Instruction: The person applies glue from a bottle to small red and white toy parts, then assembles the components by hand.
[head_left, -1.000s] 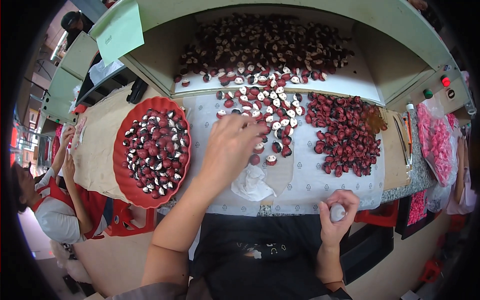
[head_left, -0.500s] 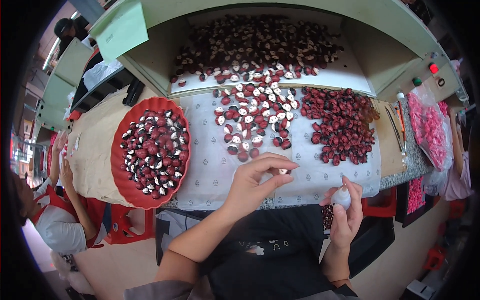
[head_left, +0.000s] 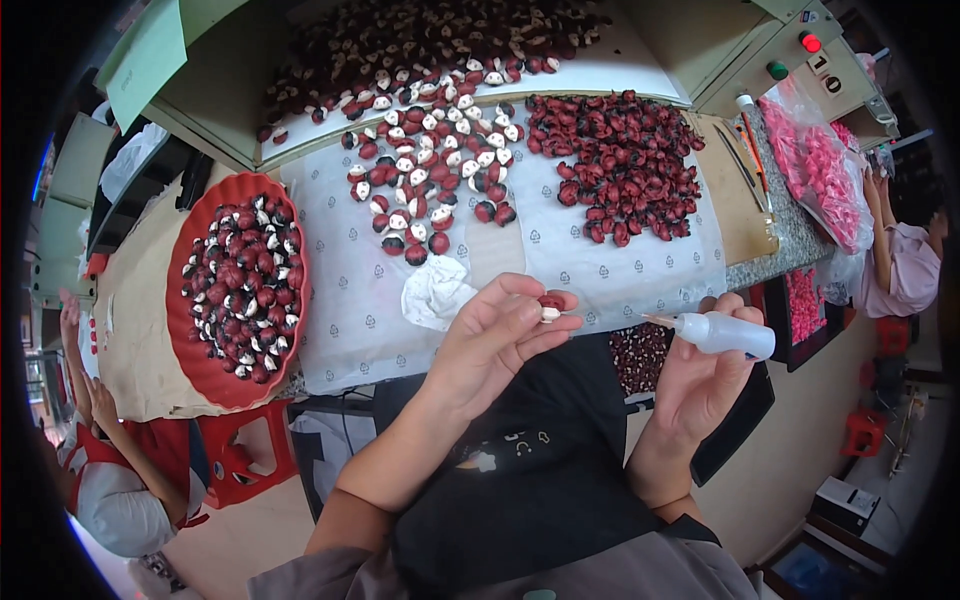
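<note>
Cabinet: pale green, flat-panelled, the cabinet (head_left: 210, 95) stands open in front of me.
Paper: thin, white, printed with small dark marks; the paper (head_left: 345, 335) covers the bench before me.
Bowl: red, round, with a fluted rim; the bowl (head_left: 176, 290) sits on my left, heaped with round red, white and black pieces.
Pile: dark red, curled and petal-like, the pile (head_left: 625, 170) lies on the paper.
Balls: smooth, red, white and black, the balls (head_left: 438, 242) lie loose between bowl and pile.
Right hand: my right hand (head_left: 695, 385) is closed round a bottle.
Left hand: my left hand (head_left: 480, 345) has thumb and fingers pinched on a small bead.
Tissue: white, soft, crumpled, the tissue (head_left: 436, 292) lies near my left hand.
Bottle: translucent plastic, the bottle (head_left: 730, 337) points its thin nozzle leftward, apart from the bead.
Bead: rounded, dark red above, cream below, the bead (head_left: 549, 307) sits at my left fingertips.
</note>
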